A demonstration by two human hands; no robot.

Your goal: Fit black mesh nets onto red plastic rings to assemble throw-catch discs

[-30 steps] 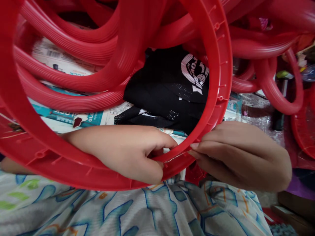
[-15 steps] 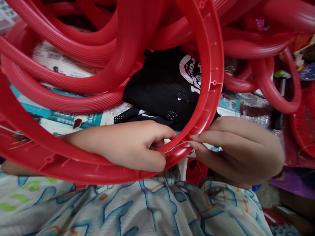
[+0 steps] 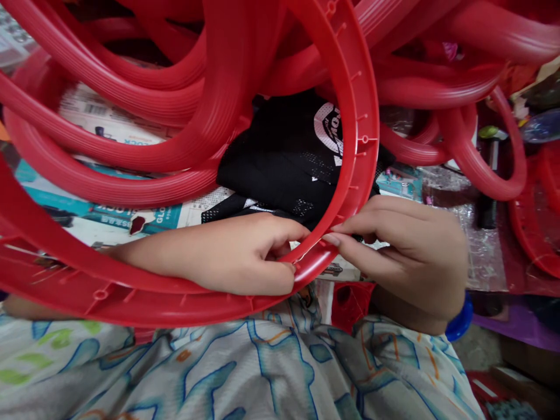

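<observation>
A large red plastic ring (image 3: 170,309) with a ribbed inner channel lies tilted above my lap. My left hand (image 3: 245,254) reaches through it and is closed round its near rim, with the thumb pressed into the channel. A thin, pale wire-like strand (image 3: 303,254) runs along the channel from my left thumb towards my right fingertips. My right hand (image 3: 406,256) pinches that strand between thumb and forefinger at the right side of the ring. More thin strands (image 3: 48,262) lie in the channel at the far left.
Several ribbed red rings (image 3: 144,134) are heaped behind the work, with others (image 3: 437,87) at the right. A black cloth (image 3: 280,157) with white print lies inside the ring. Printed cardboard (image 3: 105,216) is underneath. A hammer-like tool (image 3: 490,175) lies at the right.
The right part of the ring has shifted a little left in view. My right hand has moved left with it and turned slightly, still pinching. My left hand has barely moved.
</observation>
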